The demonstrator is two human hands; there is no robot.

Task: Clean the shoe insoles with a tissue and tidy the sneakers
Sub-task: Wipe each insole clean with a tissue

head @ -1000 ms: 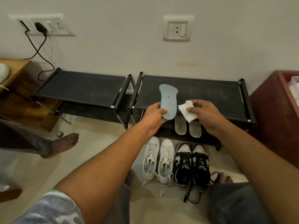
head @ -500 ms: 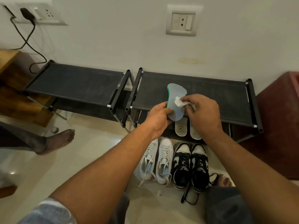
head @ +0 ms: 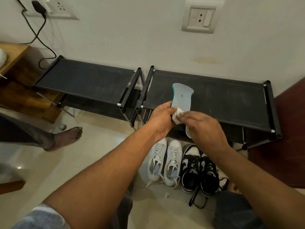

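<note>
At the bottom edge a pale sleeve (head: pixel 38 217) and dark trouser knees (head: pixel 237 210) are cut off by the frame. Both bare forearms reach forward over the floor (head: pixel 102 146).

Below the forearms, two pairs stand side by side on the floor with toes toward the rack. The white sneakers (head: pixel 165 162) are on the left and the black-and-white sneakers (head: pixel 199 169) on the right, the right arm covering part of that pair. A loose black lace (head: pixel 198 203) trails toward the knees.

The left hand (head: pixel 160 119) has its grip wrapped round the lower end of the grey insole (head: pixel 181 96), which has a teal edge. The insole is held up in front of the right shoe rack (head: pixel 222 103). The right hand (head: pixel 206 128) closes its grip over a crumpled white tissue (head: pixel 177 116) and presses it on the insole just beside the left thumb. Its own thumb is hidden underneath.

Only a sliver of a second insole (head: pixel 188 132) shows on the lower shelf behind the right hand.

To the left stands another black shoe rack (head: pixel 85 80), with another person's bare foot (head: pixel 66 138) near it. Past that is a wooden cabinet (head: pixel 14 66), cut off at the frame edge.

On the wall are a socket plate (head: pixel 198 19) and a plugged-in charger (head: pixel 38 6) with its cable hanging down.
</note>
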